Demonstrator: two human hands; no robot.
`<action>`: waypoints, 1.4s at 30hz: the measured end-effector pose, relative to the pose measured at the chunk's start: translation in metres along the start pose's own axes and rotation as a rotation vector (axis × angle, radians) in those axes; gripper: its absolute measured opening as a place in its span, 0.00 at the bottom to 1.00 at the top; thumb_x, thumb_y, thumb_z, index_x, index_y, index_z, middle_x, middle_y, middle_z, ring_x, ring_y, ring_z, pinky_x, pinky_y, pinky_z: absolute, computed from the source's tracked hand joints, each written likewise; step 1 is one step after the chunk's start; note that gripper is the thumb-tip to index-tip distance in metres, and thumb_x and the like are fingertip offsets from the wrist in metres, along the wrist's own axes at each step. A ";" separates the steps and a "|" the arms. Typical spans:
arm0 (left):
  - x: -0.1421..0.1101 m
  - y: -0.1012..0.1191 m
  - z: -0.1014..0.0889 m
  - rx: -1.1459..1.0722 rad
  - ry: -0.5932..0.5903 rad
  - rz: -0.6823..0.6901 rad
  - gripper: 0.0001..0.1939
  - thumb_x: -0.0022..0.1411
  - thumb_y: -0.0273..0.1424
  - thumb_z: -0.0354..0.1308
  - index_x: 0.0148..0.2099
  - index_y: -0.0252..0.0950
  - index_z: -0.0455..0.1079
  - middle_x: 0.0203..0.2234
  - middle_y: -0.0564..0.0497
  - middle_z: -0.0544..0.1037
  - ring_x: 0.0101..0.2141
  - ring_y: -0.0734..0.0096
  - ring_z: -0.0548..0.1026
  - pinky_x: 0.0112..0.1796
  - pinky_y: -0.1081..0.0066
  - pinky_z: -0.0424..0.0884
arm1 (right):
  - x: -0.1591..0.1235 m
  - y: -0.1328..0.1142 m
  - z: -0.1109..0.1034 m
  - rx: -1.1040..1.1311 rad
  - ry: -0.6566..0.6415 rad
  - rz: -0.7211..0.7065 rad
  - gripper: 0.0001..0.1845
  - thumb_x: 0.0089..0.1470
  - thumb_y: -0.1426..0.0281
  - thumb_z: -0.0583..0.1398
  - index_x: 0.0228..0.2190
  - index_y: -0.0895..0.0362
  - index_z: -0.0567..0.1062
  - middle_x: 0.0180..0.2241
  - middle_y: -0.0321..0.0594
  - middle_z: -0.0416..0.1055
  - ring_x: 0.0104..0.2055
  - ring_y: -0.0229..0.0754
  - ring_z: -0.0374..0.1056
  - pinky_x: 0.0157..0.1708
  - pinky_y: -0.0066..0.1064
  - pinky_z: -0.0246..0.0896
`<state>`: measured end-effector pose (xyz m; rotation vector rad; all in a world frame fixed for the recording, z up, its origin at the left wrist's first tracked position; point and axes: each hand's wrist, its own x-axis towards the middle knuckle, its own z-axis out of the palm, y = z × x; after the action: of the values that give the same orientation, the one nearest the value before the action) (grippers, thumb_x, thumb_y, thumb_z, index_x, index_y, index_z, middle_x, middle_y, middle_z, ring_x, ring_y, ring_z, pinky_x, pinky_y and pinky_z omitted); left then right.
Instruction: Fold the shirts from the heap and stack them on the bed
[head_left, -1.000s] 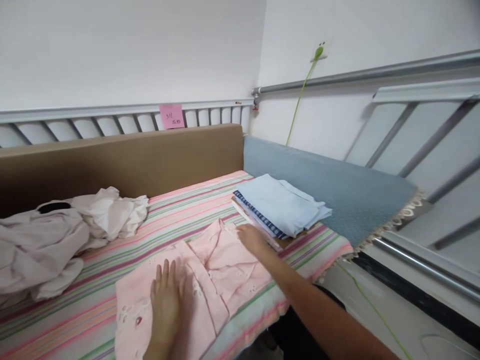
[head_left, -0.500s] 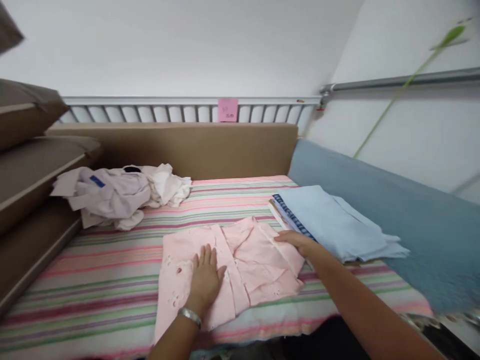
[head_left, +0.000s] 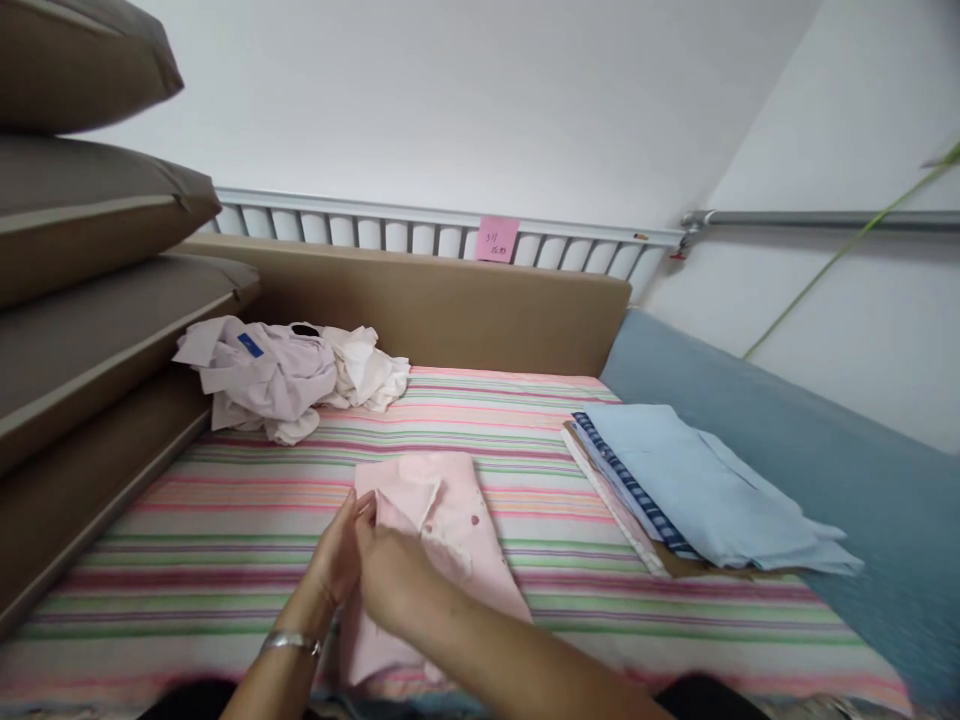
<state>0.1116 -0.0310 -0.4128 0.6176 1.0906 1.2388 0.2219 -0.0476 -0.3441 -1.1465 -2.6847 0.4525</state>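
A pink garment (head_left: 450, 530) lies folded into a narrow strip on the striped sheet (head_left: 525, 450). Both hands meet at its left edge. My right hand (head_left: 394, 575) reaches across from the right and pinches the folded-over fabric. My left hand (head_left: 337, 550) presses against the same edge beside it, a metal bracelet on its wrist. The near end of the garment is hidden under my arms.
A crumpled heap of pale lilac and white clothes (head_left: 289, 375) lies at the back left. A stack of folded light-blue and striped clothes (head_left: 690, 490) rests on the right, beside a blue blanket (head_left: 825, 470). Brown cushions (head_left: 90, 290) are piled on the left; a tan headboard (head_left: 450, 310) stands behind.
The right half of the pink garment has been folded over to the left, leaving a narrow strip. My right hand moved left to join the left hand. The view swung left.
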 end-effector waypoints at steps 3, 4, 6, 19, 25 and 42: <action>-0.005 0.008 -0.011 0.014 0.007 -0.041 0.21 0.53 0.48 0.55 0.40 0.36 0.68 0.38 0.43 0.77 0.39 0.64 0.76 0.42 0.65 0.71 | -0.030 -0.009 0.005 0.014 0.005 -0.099 0.17 0.51 0.73 0.56 0.44 0.57 0.70 0.40 0.45 0.74 0.39 0.45 0.69 0.39 0.35 0.63; -0.004 0.009 -0.010 0.062 0.017 -0.033 0.20 0.50 0.47 0.57 0.39 0.36 0.68 0.35 0.44 0.78 0.36 0.65 0.77 0.40 0.66 0.72 | -0.045 -0.001 0.002 0.047 0.046 -0.133 0.14 0.54 0.71 0.54 0.43 0.55 0.71 0.40 0.42 0.73 0.42 0.44 0.68 0.43 0.35 0.62; 0.001 0.009 -0.004 0.206 0.062 0.004 0.22 0.47 0.47 0.60 0.37 0.35 0.67 0.28 0.48 0.77 0.29 0.68 0.75 0.33 0.68 0.71 | -0.079 0.025 -0.002 0.097 0.167 -0.137 0.15 0.57 0.70 0.53 0.47 0.52 0.70 0.45 0.41 0.72 0.48 0.42 0.66 0.49 0.35 0.60; 0.049 0.033 0.026 0.479 0.177 0.109 0.14 0.43 0.41 0.59 0.27 0.34 0.65 0.14 0.60 0.62 0.16 0.80 0.60 0.20 0.76 0.57 | -0.149 0.096 0.046 -0.126 0.287 -0.036 0.25 0.51 0.73 0.58 0.53 0.55 0.66 0.60 0.51 0.55 0.63 0.51 0.49 0.57 0.51 0.52; 0.046 0.032 0.009 0.621 0.392 0.199 0.16 0.45 0.34 0.59 0.38 0.33 0.68 0.24 0.52 0.71 0.23 0.74 0.67 0.26 0.73 0.62 | -0.127 0.087 0.051 -0.051 0.325 0.075 0.21 0.48 0.77 0.58 0.46 0.54 0.71 0.55 0.46 0.64 0.56 0.50 0.56 0.56 0.48 0.51; -0.085 -0.074 0.043 0.564 0.117 -0.134 0.19 0.41 0.48 0.60 0.23 0.38 0.60 0.11 0.60 0.64 0.09 0.79 0.56 0.12 0.75 0.49 | -0.115 0.081 0.033 0.083 0.382 0.122 0.07 0.48 0.79 0.55 0.30 0.56 0.70 0.33 0.38 0.68 0.39 0.43 0.59 0.43 0.35 0.52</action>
<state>0.1864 -0.1240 -0.4329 0.8848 1.5721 0.8543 0.3453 -0.0849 -0.4087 -1.2347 -2.2594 0.3204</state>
